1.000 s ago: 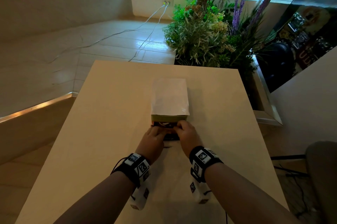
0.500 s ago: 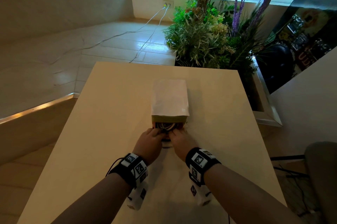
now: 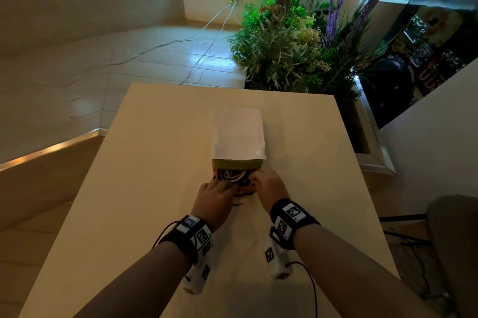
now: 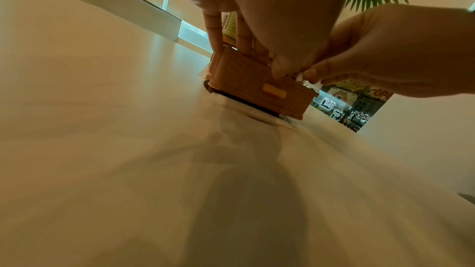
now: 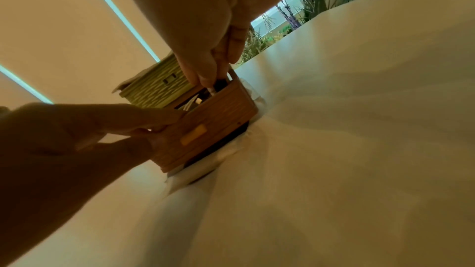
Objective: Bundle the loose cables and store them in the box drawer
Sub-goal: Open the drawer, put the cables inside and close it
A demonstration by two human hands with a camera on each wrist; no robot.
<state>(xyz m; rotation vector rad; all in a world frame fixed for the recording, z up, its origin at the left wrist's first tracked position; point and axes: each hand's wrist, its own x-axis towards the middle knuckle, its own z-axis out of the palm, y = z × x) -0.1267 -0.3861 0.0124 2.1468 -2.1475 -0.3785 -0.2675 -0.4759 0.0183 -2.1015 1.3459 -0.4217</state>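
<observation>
A small box [image 3: 238,133] with a white paper-covered top and a green front stands mid-table. Its brown drawer [image 4: 246,84] is pulled out toward me and holds a coil of white and dark cables [image 3: 232,176]. My left hand [image 3: 214,184] grips the drawer's front wall at the left corner, fingers [image 4: 241,46] inside and thumb on the outside. My right hand [image 3: 252,180] reaches into the drawer's right side. In the wrist views the right hand [image 5: 210,82] pinches a white cable end [image 4: 299,77] just above the drawer's rim. The drawer's floor is hidden.
The pale table [image 3: 155,188] reaches its far edge just behind the box. A planter with green and purple plants [image 3: 297,53] stands beyond the far right corner. White cords [image 3: 207,30] run over the tiled floor. White paper [image 5: 231,153] lies under the box.
Both hands have stayed at the drawer and shifted apart a little, so the white cable coil now shows between them. The box has not moved.
</observation>
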